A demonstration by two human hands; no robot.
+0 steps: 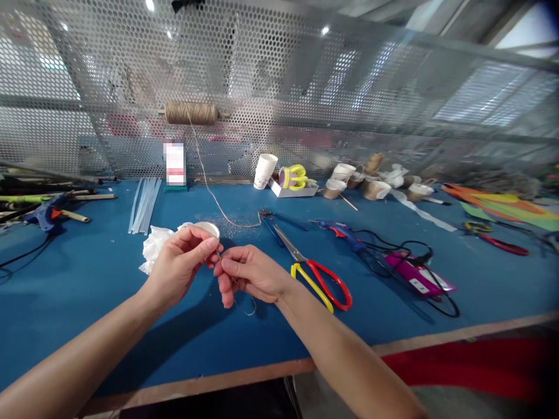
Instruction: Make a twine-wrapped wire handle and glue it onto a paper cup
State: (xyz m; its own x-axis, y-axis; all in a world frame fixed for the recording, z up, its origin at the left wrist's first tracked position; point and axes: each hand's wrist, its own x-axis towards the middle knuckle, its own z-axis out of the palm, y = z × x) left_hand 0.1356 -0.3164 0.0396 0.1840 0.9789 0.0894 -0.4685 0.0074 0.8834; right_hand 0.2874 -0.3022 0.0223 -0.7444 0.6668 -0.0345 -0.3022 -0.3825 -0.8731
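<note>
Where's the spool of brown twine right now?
In the head view, the spool is left of centre in the upper part, lying horizontally in front of the perforated metal screen, its strand hanging down to the blue table.

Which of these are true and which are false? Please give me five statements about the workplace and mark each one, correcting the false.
1. The left hand and right hand are close together. True.
2. The left hand lies flat. False: its fingers are bent beside a round white item.
3. The large scissors are left of both hands. False: they are to the right.
4. A twine spool is mounted above the table. True.
5. The table top is blue. True.
</note>
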